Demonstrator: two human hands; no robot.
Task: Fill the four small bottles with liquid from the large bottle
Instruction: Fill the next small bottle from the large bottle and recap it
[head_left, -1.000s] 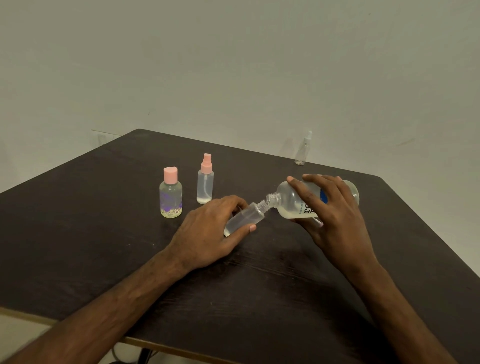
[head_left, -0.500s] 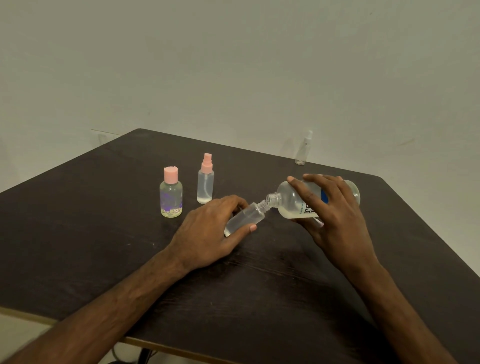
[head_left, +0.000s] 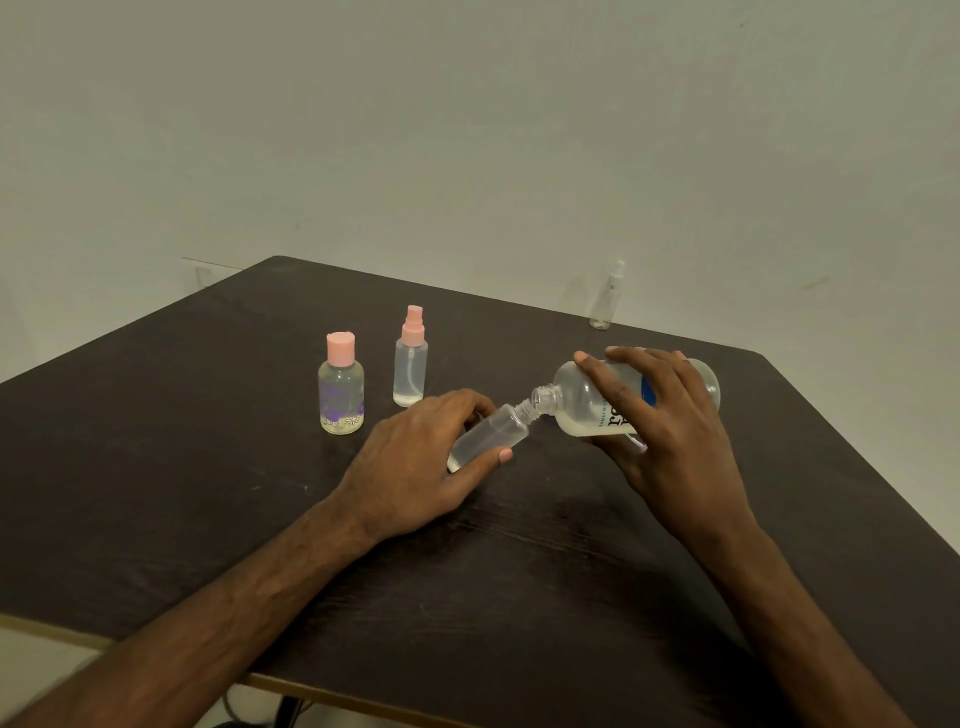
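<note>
The dark bench (head_left: 156, 493) takes up most of the room in front of the person, and both bare forearms reach across it.

The right grip (head_left: 670, 441) is wrapped over the large bottle (head_left: 582, 405), fingers spread across its top and label. The bottle lies tipped almost flat in that grip with no cap on. Its neck points toward the left grip (head_left: 415, 467), and its liquid has pooled along the low side.

The left grip is clasped round an open small bottle (head_left: 493, 431), thumb on the near side and fingers curled over the far side. This one leans with its neck raised toward the right grip, so the two mouths meet in the gap between the grips. Its low end sits under the left palm, on or just above the bench; I cannot tell which.

Just beyond and to the left of the left grip stands a round bottle (head_left: 341, 395) with a pink cap and purple print, upright and apart from the hand. Beside it, straight beyond the left knuckles, stands a slim spray bottle (head_left: 410, 369) with a pink top, with a little liquid at its base.

Well beyond the right grip, at the far edge of the bench, a clear spray bottle (head_left: 607, 301) stands alone.
</note>
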